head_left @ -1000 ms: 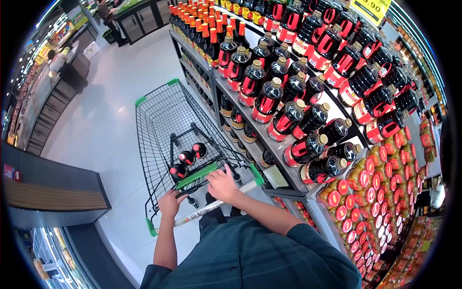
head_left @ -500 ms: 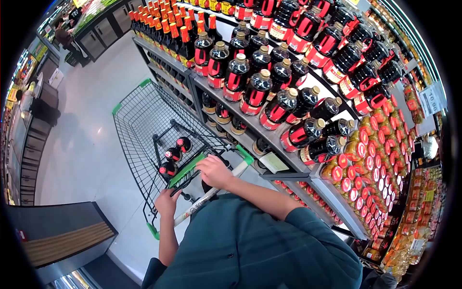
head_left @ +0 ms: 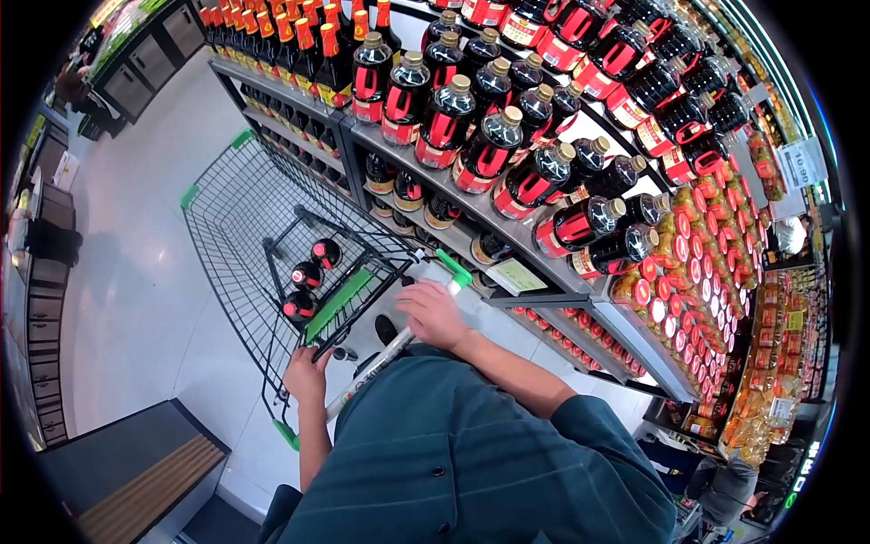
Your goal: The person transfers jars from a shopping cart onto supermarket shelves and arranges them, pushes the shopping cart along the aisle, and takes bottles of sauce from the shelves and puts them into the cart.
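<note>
A: Stage in hand?
B: Apparently steadying or steering the shopping cart (head_left: pixel 189 197) — found just ahead, left of the display rack (head_left: pixel 471 205), with three dark bottles (head_left: pixel 308 275) at the near end.
A: And hands?
B: Found apart: with the left hand (head_left: pixel 306 374) curled on the cart's near left side, with the right hand (head_left: pixel 435 314) laid over the white handle (head_left: pixel 395 346) — cannot tell how firmly.
A: Next move?
B: Would seem to call for even pressure from both sides, keeping clear of the rack at right.

One head-worn fisheye cam, looking forward and steeply down. Wearer's shirt (head_left: pixel 399 444) nearest, filling lower centre; shopping cart (head_left: pixel 341 304) just beyond, handle end close, front corners farther out.
</note>
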